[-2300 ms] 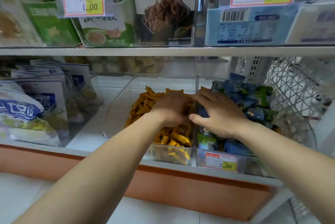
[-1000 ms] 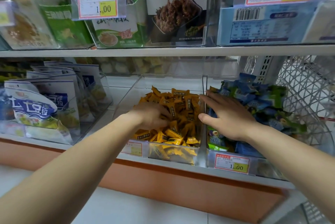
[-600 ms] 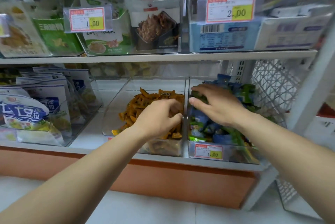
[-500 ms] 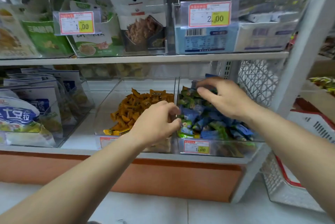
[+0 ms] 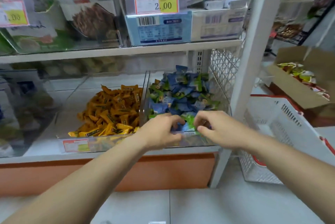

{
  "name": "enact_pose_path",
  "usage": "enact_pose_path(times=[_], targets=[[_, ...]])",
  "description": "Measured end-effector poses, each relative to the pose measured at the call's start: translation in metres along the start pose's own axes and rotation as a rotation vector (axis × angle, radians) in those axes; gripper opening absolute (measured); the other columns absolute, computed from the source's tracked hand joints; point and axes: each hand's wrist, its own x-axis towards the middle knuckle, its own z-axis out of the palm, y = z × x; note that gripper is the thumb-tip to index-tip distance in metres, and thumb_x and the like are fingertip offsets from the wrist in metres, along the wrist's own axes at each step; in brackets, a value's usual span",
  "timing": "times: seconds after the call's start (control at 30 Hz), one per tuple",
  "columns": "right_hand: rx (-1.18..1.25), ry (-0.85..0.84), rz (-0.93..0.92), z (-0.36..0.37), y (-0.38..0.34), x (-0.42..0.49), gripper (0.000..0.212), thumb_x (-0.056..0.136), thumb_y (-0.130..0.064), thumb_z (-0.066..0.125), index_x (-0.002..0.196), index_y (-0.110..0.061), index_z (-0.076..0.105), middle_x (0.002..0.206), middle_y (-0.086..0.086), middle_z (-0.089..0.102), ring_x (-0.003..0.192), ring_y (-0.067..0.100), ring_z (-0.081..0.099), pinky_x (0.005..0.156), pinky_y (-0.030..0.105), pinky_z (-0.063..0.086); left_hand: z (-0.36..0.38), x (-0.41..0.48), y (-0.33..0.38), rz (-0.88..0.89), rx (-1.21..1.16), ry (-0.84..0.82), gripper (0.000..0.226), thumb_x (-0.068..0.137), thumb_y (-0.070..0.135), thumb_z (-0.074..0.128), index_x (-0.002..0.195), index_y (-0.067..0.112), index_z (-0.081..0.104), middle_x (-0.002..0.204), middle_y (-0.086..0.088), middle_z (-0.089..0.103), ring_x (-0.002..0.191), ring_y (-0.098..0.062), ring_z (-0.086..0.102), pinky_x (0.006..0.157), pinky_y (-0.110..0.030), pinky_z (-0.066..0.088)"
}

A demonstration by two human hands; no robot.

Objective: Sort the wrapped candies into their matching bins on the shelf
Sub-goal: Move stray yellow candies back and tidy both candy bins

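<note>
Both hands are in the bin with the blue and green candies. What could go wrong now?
1. The left hand and right hand dig at the front of the piled blue and green candies; some might tumble over the low front wall of the clear bin.
2. The orange candies sit just past a thin clear divider, so a flicked piece could land in the wrong bin.

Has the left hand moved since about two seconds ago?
Yes. The left hand left the orange candies, crossing the clear divider rightward to the front of the blue and green candies.
</note>
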Motion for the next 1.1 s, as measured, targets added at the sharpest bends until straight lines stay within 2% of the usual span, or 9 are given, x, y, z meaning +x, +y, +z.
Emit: enact_pose_path(times=[0.23,0.37,0.47,0.53,0.63,0.73,0.83,0.93,1.1], targets=[[-0.129,-0.076,0.033,0.004,0.010,0.007,0.026,0.092,-0.047,0.054,0.109,-0.029,0.060,0.104,-0.012,0.056,0.101,0.012,0.056,0.086,0.032,0.048,0.004,0.017,-0.005,0.061,-0.076,0.026,0.055,0.084,0.034,0.071,0.137,0.024,0.057,0.119,0.006,0.058,0.100,-0.001,0.049,0.082,-0.001,0.031],[-0.116,0.068,0.046,0.006,0.011,-0.001,0.040,0.090,-0.049,0.045,0.124,-0.032,0.057,0.114,-0.012,0.053,0.109,0.012,0.054,0.090,0.035,0.049,0.002,0.017,-0.007,0.016,-0.366,-0.034,0.056,0.084,0.018,0.072,0.137,0.024,0.054,0.133,0.008,0.058,0.120,-0.004,0.055,0.102,-0.020,0.046],[0.049,0.090,0.091,0.009,0.013,0.002,0.040,0.096,-0.035,0.054,0.136,-0.030,0.049,0.134,-0.009,0.054,0.122,0.012,0.051,0.092,0.026,0.039,0.004,0.013,-0.004,0.020,-0.495,-0.057,0.052,0.086,0.005,0.068,0.134,0.023,0.056,0.133,0.011,0.058,0.124,-0.004,0.055,0.102,-0.017,0.046],[0.088,0.121,0.110,0.010,0.011,0.007,0.038,0.093,-0.030,0.063,0.129,-0.029,0.055,0.129,-0.008,0.060,0.121,0.013,0.054,0.091,0.025,0.040,0.003,0.011,-0.002,0.039,-0.541,-0.049,0.051,0.086,0.002,0.065,0.132,0.024,0.057,0.129,0.015,0.058,0.118,0.003,0.056,0.098,-0.014,0.047],[0.033,0.211,0.095,0.001,0.004,0.012,0.028,0.085,-0.025,0.072,0.108,-0.039,0.061,0.109,-0.013,0.064,0.107,0.015,0.060,0.085,0.031,0.046,-0.001,0.006,-0.005,0.091,-0.331,0.047,0.044,0.087,0.009,0.067,0.126,0.028,0.061,0.123,0.019,0.058,0.106,0.003,0.060,0.087,-0.011,0.050],[-0.093,0.311,0.045,-0.010,0.002,0.013,0.025,0.088,-0.025,0.068,0.106,-0.039,0.061,0.111,-0.014,0.064,0.106,0.016,0.059,0.085,0.042,0.053,-0.003,-0.003,-0.010,0.062,-0.150,0.165,0.025,0.085,0.027,0.071,0.108,0.030,0.062,0.107,0.013,0.059,0.091,-0.002,0.061,0.082,-0.024,0.055],[-0.339,0.352,0.031,-0.009,0.000,0.014,0.029,0.088,-0.018,0.064,0.109,-0.037,0.059,0.106,-0.010,0.059,0.100,0.021,0.061,0.066,0.034,0.048,-0.001,-0.005,-0.009,0.018,-0.076,0.102,0.019,0.081,0.042,0.070,0.092,0.029,0.061,0.087,0.014,0.064,0.080,-0.003,0.061,0.076,-0.033,0.055],[-0.493,0.323,0.067,-0.005,-0.004,0.020,0.027,0.086,-0.012,0.060,0.106,-0.030,0.065,0.102,-0.005,0.061,0.097,0.026,0.062,0.063,0.034,0.047,0.002,-0.001,-0.006,0.002,-0.050,0.003,0.032,0.080,0.046,0.070,0.108,0.030,0.066,0.105,0.012,0.070,0.097,-0.006,0.064,0.089,-0.031,0.054],[-0.502,0.180,0.084,-0.007,-0.007,0.020,0.021,0.093,-0.021,0.060,0.110,-0.021,0.072,0.116,0.003,0.053,0.109,0.028,0.051,0.080,0.037,0.049,0.005,0.007,-0.001,0.023,0.029,-0.073,0.061,0.084,0.050,0.068,0.139,0.026,0.054,0.142,0.006,0.056,0.128,-0.014,0.051,0.105,-0.030,0.044]])
